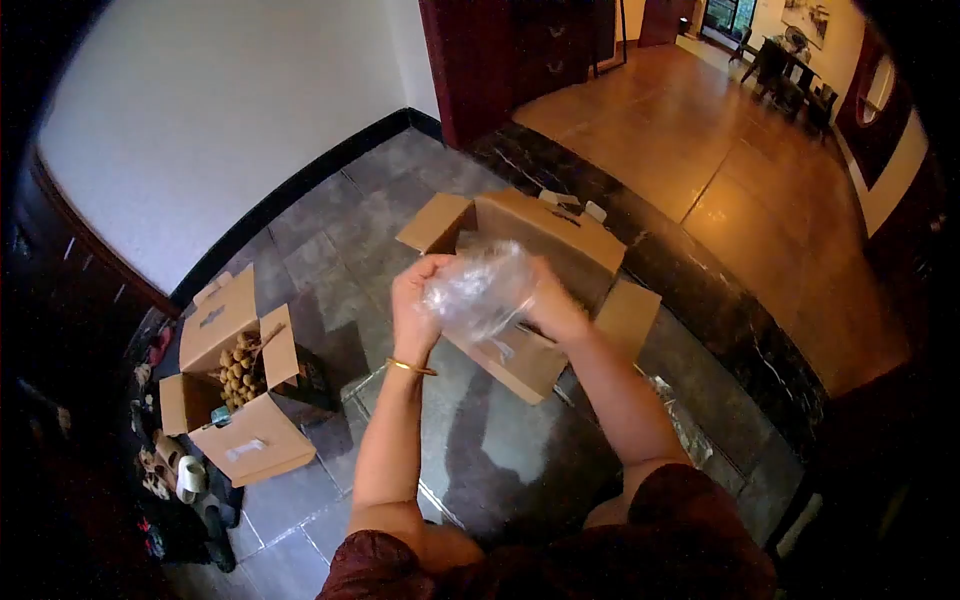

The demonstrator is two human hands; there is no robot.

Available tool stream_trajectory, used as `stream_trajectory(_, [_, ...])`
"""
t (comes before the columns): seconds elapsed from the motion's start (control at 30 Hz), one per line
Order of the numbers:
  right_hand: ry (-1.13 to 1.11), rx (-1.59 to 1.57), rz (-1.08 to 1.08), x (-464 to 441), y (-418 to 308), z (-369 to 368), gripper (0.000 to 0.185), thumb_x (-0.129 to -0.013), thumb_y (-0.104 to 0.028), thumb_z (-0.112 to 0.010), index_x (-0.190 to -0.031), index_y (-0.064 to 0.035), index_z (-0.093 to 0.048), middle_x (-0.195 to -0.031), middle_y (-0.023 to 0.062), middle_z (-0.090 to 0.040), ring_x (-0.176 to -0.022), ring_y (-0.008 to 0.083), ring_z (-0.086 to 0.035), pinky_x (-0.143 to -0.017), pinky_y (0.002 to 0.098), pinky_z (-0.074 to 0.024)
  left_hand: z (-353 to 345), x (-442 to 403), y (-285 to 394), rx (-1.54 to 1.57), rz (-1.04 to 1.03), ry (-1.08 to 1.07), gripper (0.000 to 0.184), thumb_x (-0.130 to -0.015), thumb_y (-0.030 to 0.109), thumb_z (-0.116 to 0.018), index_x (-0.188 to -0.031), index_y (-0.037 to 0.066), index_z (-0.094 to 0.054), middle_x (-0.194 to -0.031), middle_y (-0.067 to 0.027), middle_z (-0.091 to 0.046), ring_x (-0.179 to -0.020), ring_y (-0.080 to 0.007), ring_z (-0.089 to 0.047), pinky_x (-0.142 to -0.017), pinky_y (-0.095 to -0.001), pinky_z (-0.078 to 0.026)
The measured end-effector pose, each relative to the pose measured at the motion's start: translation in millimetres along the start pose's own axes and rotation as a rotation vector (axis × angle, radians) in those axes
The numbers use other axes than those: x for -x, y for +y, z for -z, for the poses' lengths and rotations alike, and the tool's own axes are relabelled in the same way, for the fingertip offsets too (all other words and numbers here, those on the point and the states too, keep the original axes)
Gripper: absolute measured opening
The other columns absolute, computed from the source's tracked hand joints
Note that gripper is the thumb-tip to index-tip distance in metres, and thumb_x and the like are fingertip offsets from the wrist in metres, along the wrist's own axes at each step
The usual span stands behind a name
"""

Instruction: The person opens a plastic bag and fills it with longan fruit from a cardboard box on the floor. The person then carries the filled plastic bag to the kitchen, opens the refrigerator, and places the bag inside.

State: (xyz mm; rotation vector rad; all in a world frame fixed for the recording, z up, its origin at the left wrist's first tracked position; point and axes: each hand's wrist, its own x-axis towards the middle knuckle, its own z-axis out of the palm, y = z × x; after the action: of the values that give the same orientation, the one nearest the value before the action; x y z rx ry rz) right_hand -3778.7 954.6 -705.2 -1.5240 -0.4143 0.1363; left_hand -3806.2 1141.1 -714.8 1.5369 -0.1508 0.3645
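My left hand (413, 295), with a gold bangle below it on the wrist, is closed on one side of a crumpled clear plastic bag (485, 292). On the bag's other side my right hand (553, 306) grips it, fingers partly hidden behind the plastic. I cannot make out anything inside the bag. Beneath and behind both hands stands an open cardboard box (560, 232), its flaps folded outward. To the left, a second open cardboard box (262, 440) holds a bunch of round yellow-brown fruit (241, 372) on stems, which look like longans.
Several shoes and slippers (190, 478) lie along the left side by a dark door. Crumpled clear plastic (683, 420) rests on the grey tiles right of my right arm. A dark stone step edge (650, 270) borders the brown floor beyond.
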Motion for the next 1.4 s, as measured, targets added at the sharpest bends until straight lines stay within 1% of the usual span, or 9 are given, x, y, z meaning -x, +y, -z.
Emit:
stream_trajectory(0.2, [0.08, -0.577, -0.271, -12, 39, 59, 0.017, -0.084, -0.016, -0.056, -0.099, -0.0084, -0.057, -0.089, 0.0032, -0.061, -0.064, 0.0067, -0.052, -0.045, 0.0215, -0.0353, 46, 2, -54, -0.719, -0.167, 0.27, 0.036, -0.071, 0.003, -0.067, -0.105, 0.005, -0.054, -0.083, -0.0033, -0.053, -0.074, -0.0165, -0.053, -0.064, -0.0268, -0.045])
stream_trajectory(0.27, [0.044, -0.665, -0.339, -9, 42, 48, 0.017, -0.083, -0.019, -0.059, -0.096, -0.0088, -0.057, -0.087, 0.0029, -0.06, -0.061, 0.005, -0.049, -0.042, 0.0208, -0.0302, 19, 12, -15, -0.726, -0.155, 0.177, 0.043, -0.072, 0.006, -0.068, -0.112, 0.007, -0.05, -0.102, -0.0101, -0.051, -0.088, -0.0223, -0.054, -0.067, -0.0329, -0.047])
stream_trajectory(0.4, [-0.067, -0.249, -0.405, -9, 17, 31, 0.03, -0.083, -0.027, -0.064, -0.104, -0.0078, -0.054, -0.089, 0.0042, -0.058, -0.067, 0.0095, -0.052, -0.054, 0.0215, -0.0397, 8, 12, 6, -0.792, -0.08, -0.015, 0.026, -0.077, 0.018, -0.063, -0.102, 0.015, -0.058, -0.086, -0.0101, -0.061, -0.076, -0.0295, -0.059, -0.066, -0.0379, -0.047])
stream_trajectory(0.63, [0.527, 0.826, 0.709, -3, -19, -16, 0.024, -0.078, -0.011, -0.064, -0.098, -0.003, -0.054, -0.089, 0.0108, -0.06, -0.085, 0.0319, -0.059, -0.072, 0.0406, -0.0461, 41, 9, 10, -1.141, -0.212, 0.174, 0.022, -0.085, 0.026, -0.057, -0.079, 0.005, -0.061, -0.071, -0.0139, -0.061, -0.069, -0.0345, -0.056, -0.06, -0.0419, -0.044])
stream_trajectory(0.73, [0.057, 0.536, 0.706, 15, -17, -75, 0.007, -0.08, -0.004, -0.059, -0.086, -0.0024, -0.056, -0.079, 0.0123, -0.059, -0.073, 0.0249, -0.061, -0.067, 0.0324, -0.0478, 44, 6, -4, -0.684, -0.226, 0.26, 0.022, -0.09, 0.023, -0.053, -0.08, 0.004, -0.057, -0.066, -0.0092, -0.059, -0.059, -0.0262, -0.053, -0.053, -0.0344, -0.041])
stream_trajectory(0.87, [-0.113, 0.42, 0.255, 0, 65, -125, 0.028, -0.086, -0.022, -0.053, -0.108, -0.0034, -0.051, -0.096, 0.0201, -0.06, -0.092, 0.0366, -0.058, -0.078, 0.0439, -0.0459, 50, 12, 19, 0.091, 0.3, 0.118, 0.018, -0.097, 0.022, -0.044, -0.086, 0.011, -0.053, -0.06, 0.0081, -0.041, -0.053, -0.0021, -0.036, -0.045, -0.0195, -0.029])
stream_trajectory(1.03, [-0.378, 0.809, 0.006, 41, 216, -165, 0.058, -0.084, -0.017, -0.057, -0.136, -0.0087, -0.033, -0.118, 0.0232, -0.054, -0.097, 0.0376, -0.059, -0.08, 0.0461, -0.0458, 79, 18, 17, 0.295, 0.466, 0.116, 0.018, -0.095, 0.024, -0.046, -0.088, 0.013, -0.057, -0.056, 0.0087, -0.035, -0.048, -0.0024, -0.027, -0.043, -0.0189, -0.022])
stream_trajectory(1.23, [-0.914, 0.885, -0.298, 39, 178, -150, 0.042, -0.085, -0.021, -0.056, -0.124, -0.0063, -0.05, -0.105, 0.0165, -0.063, -0.093, 0.0282, -0.061, -0.078, 0.0407, -0.0473, 100, 16, -34, 0.387, 0.507, 0.15, 0.024, -0.095, 0.023, -0.044, -0.104, 0.009, -0.062, -0.057, 0.009, -0.034, -0.046, -0.0022, -0.027, -0.042, -0.0179, -0.022])
stream_trajectory(1.4, [-0.816, 0.712, -0.208, -16, 102, -118, 0.026, -0.088, -0.013, -0.051, -0.111, -0.0024, -0.059, -0.094, 0.0102, -0.064, -0.086, 0.0168, -0.06, -0.077, 0.0327, -0.0484, 103, -4, -53, 0.516, 0.487, 0.174, 0.024, -0.094, 0.02, -0.045, -0.102, 0.008, -0.064, -0.057, 0.0098, -0.035, -0.047, -0.0007, -0.027, -0.041, -0.0173, -0.021])
